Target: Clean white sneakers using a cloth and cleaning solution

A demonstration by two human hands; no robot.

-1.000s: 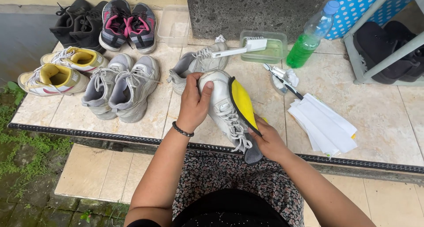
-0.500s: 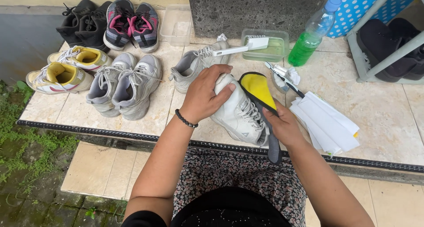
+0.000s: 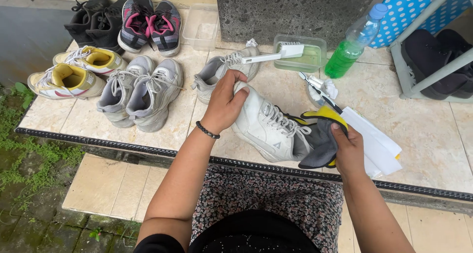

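The white sneaker (image 3: 268,127) is lying on its side on the tiled ledge (image 3: 433,149), toe end gripped by the left hand (image 3: 224,105) and the heel end met by the right hand (image 3: 349,152), which is closed around a grey and yellow cloth (image 3: 320,140). The sneaker sits pretty close to the ledge's front edge, so if it's pushed too hard with the cloth it could probably be slid off toward the lap. The stack of white sheets (image 3: 374,142) is just beside the right hand and could easily get knocked or dampened. The green bottle (image 3: 352,48) and the tub with the brush (image 3: 300,53) are further back, so a spill there looks less likely unless they're reached for carelessly
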